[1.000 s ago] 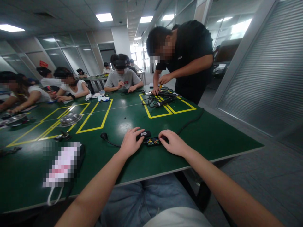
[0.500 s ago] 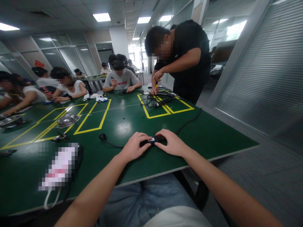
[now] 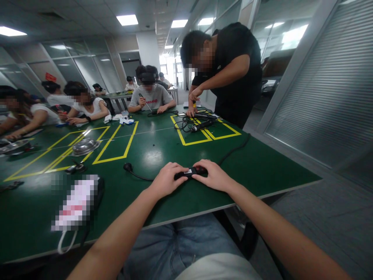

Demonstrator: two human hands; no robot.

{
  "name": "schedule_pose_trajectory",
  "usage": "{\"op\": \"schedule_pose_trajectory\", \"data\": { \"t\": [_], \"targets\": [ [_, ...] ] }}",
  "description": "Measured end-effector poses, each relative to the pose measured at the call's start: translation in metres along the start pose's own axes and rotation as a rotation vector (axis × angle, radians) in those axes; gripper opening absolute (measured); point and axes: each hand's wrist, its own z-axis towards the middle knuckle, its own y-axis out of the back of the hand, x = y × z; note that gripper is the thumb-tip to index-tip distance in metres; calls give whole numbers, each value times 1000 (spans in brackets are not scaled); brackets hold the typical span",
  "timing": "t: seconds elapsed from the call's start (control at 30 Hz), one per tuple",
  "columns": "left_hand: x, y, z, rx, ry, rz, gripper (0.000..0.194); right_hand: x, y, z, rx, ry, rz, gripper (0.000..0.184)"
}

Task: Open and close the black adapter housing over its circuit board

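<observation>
A slim black corded device (image 3: 189, 172) with a small white label lies low over the green table in front of me. My left hand (image 3: 169, 179) grips its left end between thumb and fingers. On the other end, my right hand (image 3: 213, 175) closes in the same way, thumb toward the label. Fingers hide both ends of the device. A black plug (image 3: 127, 167) on a short length of cord rests on the table left of my hands. Another stretch of black cord (image 3: 236, 148) runs from behind my right hand toward the back right.
Tangled black cords and tools (image 3: 198, 123) lie in a yellow-taped area, under a standing person's hands. A metal bowl-like part (image 3: 85, 147), small metal parts (image 3: 76, 167) and a pixelated white pouch (image 3: 76, 202) are on the left. Across the table (image 3: 163, 149), a seated person holds a screwdriver (image 3: 147, 101).
Both hands keep their grip on the black device. Slightly more of its right part shows beside my right thumb. The whole view has shifted a little.
</observation>
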Motion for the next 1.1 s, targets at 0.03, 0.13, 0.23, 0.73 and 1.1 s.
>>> {"op": "schedule_pose_trajectory", "data": {
  "t": [0.03, 0.13, 0.23, 0.73, 1.1],
  "targets": [
    [-1, 0, 0, -3, 2, -1, 27, 0, 0, 0, 1, -1, 2, 19],
    [-3, 1, 0, -12, 8, -9, 26, 2, 0, 0, -1, -5, 2, 19],
    [-1, 0, 0, -36, 36, -21, 21, 3, -1, 0, -6, -16, -2, 21],
    [12, 6, -2, -130, 154, 93, 8, 3, 1, -1, 22, -37, -28, 12],
    [0, 15, -4, 20, 113, 64, 4, 7, 3, -2, -25, -24, -9, 6]
  ]
}}
